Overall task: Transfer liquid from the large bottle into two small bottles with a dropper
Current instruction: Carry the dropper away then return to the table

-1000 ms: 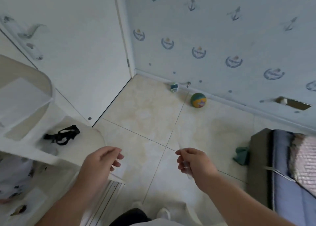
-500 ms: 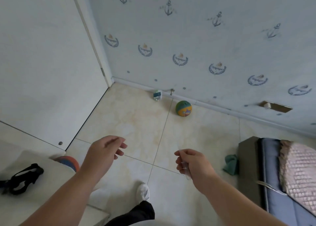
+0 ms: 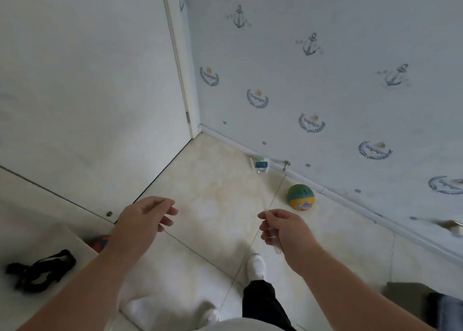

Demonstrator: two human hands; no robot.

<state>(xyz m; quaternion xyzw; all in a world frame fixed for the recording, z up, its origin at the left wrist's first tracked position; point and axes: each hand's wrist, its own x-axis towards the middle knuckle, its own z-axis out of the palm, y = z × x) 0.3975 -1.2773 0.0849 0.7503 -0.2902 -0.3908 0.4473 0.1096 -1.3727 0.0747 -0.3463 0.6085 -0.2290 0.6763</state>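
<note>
Bottles are nowhere in sight, so transfer looks unstarted: right hand (image 3: pixel 283 230) pinches the clear dropper (image 3: pixel 271 233), left hand (image 3: pixel 144 218) hangs loosely curled, empty.

The clear dropper (image 3: pixel 272 233) is mostly hidden inside the right hand (image 3: pixel 283 230); its thin tip above the fingers is a faint smear. A red-and-blue ball (image 3: pixel 100 241) peeks out from behind the white table (image 3: pixel 37 230), mostly covered. The black strap (image 3: pixel 40 270) is blurred. The small object (image 3: pixel 261 165) by the baseboard is too small to identify
</note>
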